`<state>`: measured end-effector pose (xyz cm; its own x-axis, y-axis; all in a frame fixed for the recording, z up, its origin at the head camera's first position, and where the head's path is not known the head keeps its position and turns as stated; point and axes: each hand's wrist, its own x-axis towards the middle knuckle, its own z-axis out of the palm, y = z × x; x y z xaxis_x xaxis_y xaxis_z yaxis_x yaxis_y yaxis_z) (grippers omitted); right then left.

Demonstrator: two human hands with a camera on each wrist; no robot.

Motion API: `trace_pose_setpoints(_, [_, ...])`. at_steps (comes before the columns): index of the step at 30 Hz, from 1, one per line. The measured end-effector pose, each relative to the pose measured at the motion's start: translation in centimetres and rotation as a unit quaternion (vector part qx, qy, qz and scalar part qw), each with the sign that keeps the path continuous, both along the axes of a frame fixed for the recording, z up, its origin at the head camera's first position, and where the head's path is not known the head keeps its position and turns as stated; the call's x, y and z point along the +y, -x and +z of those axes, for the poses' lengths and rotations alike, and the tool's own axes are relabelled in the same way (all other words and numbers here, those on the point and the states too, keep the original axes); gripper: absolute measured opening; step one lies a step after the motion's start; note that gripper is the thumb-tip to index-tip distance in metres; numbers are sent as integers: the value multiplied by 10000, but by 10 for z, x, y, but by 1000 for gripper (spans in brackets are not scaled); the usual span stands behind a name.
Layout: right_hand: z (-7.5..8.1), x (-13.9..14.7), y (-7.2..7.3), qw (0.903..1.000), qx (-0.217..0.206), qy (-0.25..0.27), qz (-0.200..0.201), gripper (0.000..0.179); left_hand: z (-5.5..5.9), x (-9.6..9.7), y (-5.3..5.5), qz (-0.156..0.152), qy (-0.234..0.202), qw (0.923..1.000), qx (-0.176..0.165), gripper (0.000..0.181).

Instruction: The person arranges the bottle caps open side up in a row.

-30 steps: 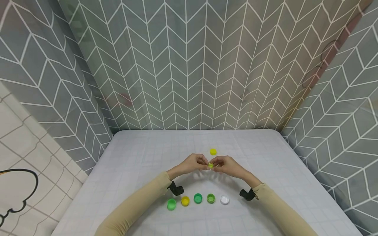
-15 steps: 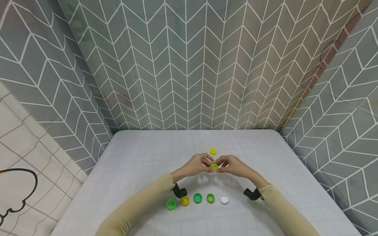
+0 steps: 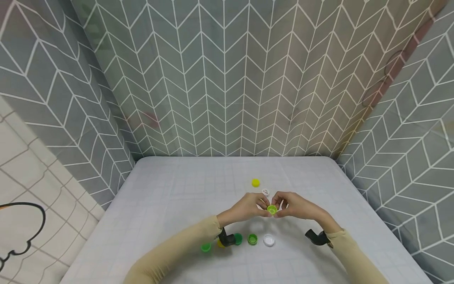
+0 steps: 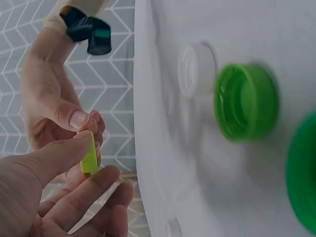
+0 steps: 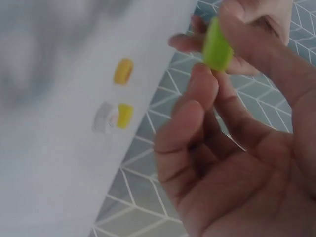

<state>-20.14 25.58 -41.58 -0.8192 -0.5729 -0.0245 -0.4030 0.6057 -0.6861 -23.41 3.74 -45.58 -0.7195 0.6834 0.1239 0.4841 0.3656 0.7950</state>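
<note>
While left fingers [image 4: 98,183] and right fingers [image 5: 203,81] pinch it, the lime cap [image 3: 272,210] sits between.

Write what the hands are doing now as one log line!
left hand: pinches lime cap | right hand: pinches same lime cap | yellow cap: on table, beyond hands

Here I see the lime-green cap [image 3: 272,210], round, shallow, hollow face showing, pinched aloft between left hand [image 3: 251,206] and right hand [image 3: 297,206].

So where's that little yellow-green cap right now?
In the head view, the yellow-green cap is right of centre, pinched between the left hand and right hand, with a small white disc just beyond it.
</note>
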Motion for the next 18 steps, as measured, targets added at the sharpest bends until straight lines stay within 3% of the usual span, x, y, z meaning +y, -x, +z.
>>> trace_pose_setpoints(6, [11,11,-10,9976,-389,-555,132,31,-1,17,-13,-406,278,9965,682,23])
trace_pose_setpoints(11, [9,9,-17,9916,-756,-1022,230,31,-6,26,-26,-471,842,9871,1281,24])
trace_pose_setpoints(18, [-2,-2,-25,9821,-1045,-1566,14,34,-20,34,-36,-299,1371,9797,1432,21])
